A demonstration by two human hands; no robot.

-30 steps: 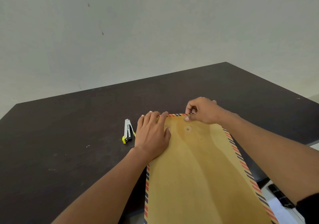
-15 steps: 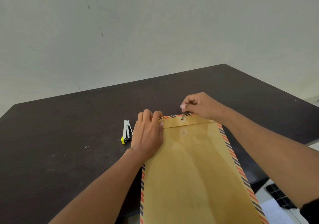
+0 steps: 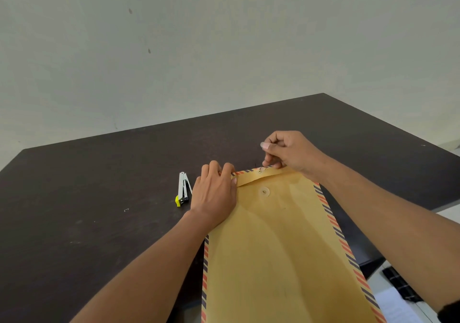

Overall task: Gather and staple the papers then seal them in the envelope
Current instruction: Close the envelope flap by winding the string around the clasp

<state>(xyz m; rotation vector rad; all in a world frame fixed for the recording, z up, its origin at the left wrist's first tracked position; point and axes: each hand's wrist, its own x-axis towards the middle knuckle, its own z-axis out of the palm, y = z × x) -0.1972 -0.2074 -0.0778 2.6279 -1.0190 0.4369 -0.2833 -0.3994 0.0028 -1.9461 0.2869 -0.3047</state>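
A large brown envelope (image 3: 273, 248) with striped red and blue borders lies on the dark table (image 3: 99, 198), its flap folded down at the far end. My left hand (image 3: 215, 190) presses flat on the envelope's top left corner. My right hand (image 3: 286, 152) hovers just past the flap and pinches the thin closure string at the flap's upper eyelet (image 3: 260, 171). A second round button (image 3: 264, 192) sits below the flap on the envelope's body. No papers show outside the envelope.
A small white stapler (image 3: 183, 189) with a yellow end lies just left of my left hand. A loose staple (image 3: 126, 209) rests further left. The table's right edge runs close to my right forearm, with floor and a sheet of paper (image 3: 398, 307) below.
The flap has been folded down over the envelope's top. My right hand rose from the flap edge and now pinches the string. My left hand slid to the top left corner.
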